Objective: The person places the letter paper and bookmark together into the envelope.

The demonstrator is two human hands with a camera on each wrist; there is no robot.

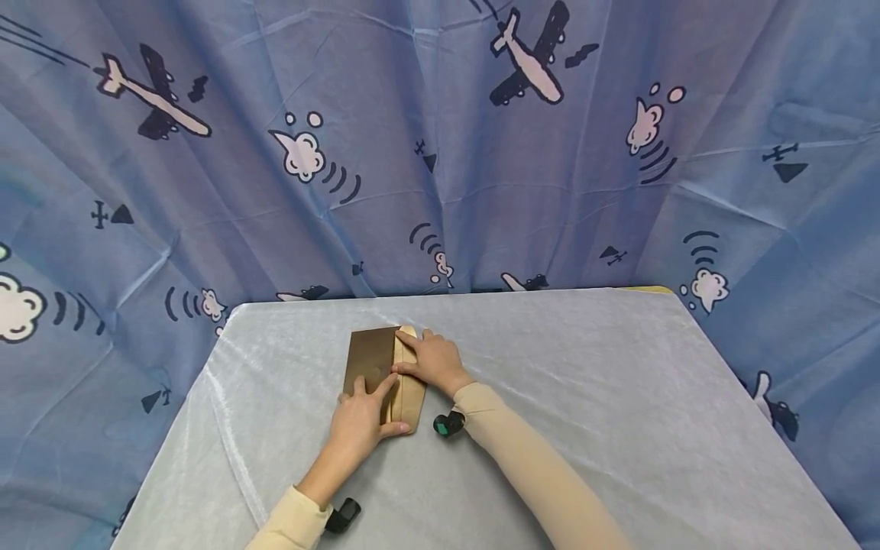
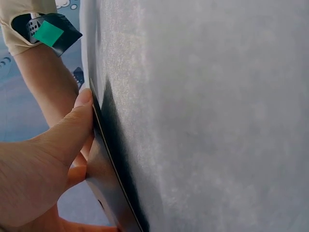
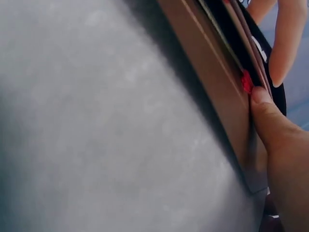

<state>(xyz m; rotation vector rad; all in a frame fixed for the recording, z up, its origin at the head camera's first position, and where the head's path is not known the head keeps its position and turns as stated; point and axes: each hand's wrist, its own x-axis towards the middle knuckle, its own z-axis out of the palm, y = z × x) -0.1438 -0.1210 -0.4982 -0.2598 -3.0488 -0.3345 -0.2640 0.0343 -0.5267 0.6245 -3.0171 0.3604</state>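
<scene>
A brown-gold envelope (image 1: 370, 350) lies on the cloth-covered table, its lighter flap (image 1: 412, 399) spread to the right. My left hand (image 1: 355, 422) rests on its lower part, fingers spread over the brown side and thumb near the flap's bottom edge. My right hand (image 1: 435, 362) holds the upper part at the fold, with index finger and thumb apart along it. In the right wrist view, the right thumb (image 3: 273, 118) sits at the edge beside a small red spot (image 3: 247, 81). The left thumb (image 2: 72, 125) lies along the near edge in the left wrist view.
Pale grey cloth covers the table (image 1: 584, 382). Behind it hangs a blue curtain (image 1: 440, 153) printed with planes and clouds. Both wrists carry small black cameras, one by the left cuff (image 1: 344, 516) and one by the right cuff (image 1: 448, 424).
</scene>
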